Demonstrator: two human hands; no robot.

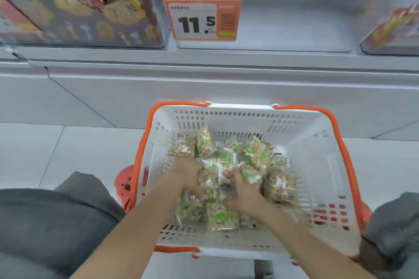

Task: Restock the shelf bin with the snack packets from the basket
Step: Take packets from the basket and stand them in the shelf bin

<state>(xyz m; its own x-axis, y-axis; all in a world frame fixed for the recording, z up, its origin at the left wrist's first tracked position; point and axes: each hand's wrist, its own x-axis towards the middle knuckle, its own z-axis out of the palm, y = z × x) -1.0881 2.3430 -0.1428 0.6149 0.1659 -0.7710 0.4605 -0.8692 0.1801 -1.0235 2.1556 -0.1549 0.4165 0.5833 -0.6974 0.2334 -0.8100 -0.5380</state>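
Head view looks down on 2 bare arms that reach forward side by side into a basket. The left hand (pixel 189 178) is low in the pile, its fingers bent around a clear snack packet (pixel 209 180) full of pale bits. The right hand (pixel 241 193) is just beside it, palm down, fingers curled into the same bunch of packets, so both hands hold packets between them. The picture is a bit blurry there, so I cannot tell how many packets each hand has. Both wrists are bent down and the elbows stay near the body.

More snack packets (pixel 256 156) with green marks lie loose all around the hands, some flat and some leaning on the far wall. They sit in a white basket (pixel 313 165) with holes in its sides and orange handles (pixel 340 133) folded down along the rim. The basket stands on something orange, and grey knees (pixel 68 215) show on both sides of it.

Up above is the clear shelf bin (pixel 294 25), on a white shelf. An orange price sign (pixel 201 9) on its front says 11.5. To the left, another bin (pixel 86 20) holds red and yellow packs.
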